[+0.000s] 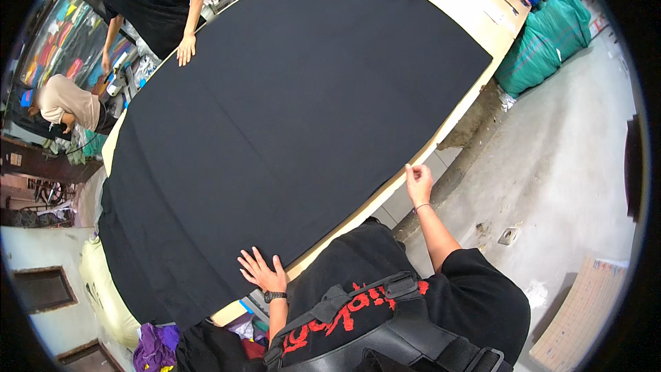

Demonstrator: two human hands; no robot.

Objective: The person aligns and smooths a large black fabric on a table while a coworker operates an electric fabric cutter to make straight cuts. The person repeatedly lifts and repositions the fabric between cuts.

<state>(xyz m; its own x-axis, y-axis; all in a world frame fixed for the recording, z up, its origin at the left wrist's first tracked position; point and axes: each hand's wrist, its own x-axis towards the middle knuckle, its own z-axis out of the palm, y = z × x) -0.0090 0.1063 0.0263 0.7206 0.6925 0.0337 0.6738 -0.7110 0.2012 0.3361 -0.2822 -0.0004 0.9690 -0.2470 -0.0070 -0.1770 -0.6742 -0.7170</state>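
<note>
A wide sheet of black fabric (296, 103) covers most of a long pale table (358, 217), with a few soft creases and its left end hanging over. My left hand (264, 272) lies flat on the fabric near the close edge, fingers spread, a dark watch on the wrist. Farther right, at the table's border, my right hand (418, 182) is closed in a pinch. Its fingertips meet the fabric's edge; the bit between them is mostly hidden. Across the table, a co-worker's hand (186, 49) rests on the far edge of the fabric.
A second person (72, 105) bends over at the far left. A large green sack (547, 45) stands by the table's right end. Near the left end are a pale yellow sack (103, 289) and purple cloth (155, 348). A stack of boards (578, 317) leans at lower right.
</note>
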